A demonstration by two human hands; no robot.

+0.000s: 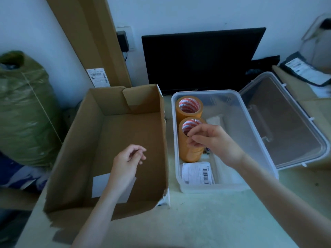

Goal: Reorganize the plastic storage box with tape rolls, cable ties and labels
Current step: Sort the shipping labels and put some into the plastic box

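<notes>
On the surface point(206, 221), the clear plastic box point(254, 126) holds two orange tape rolls point(189, 106) along its left wall and a label point(197, 173) at its near end, the right hand point(209, 138) pinching the nearer roll point(190, 153) while the left hand point(128, 161) hangs loosely curled, grasping nothing, over the cardboard box point(100, 140).

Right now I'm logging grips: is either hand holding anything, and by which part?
The right hand grips the nearer tape roll at its top rim, a finger in the core. The left hand holds nothing.

Storage box point(265, 158) right half open, tape rolls point(189, 111) crowd left wall (labels point(198, 173) near corner)
</notes>
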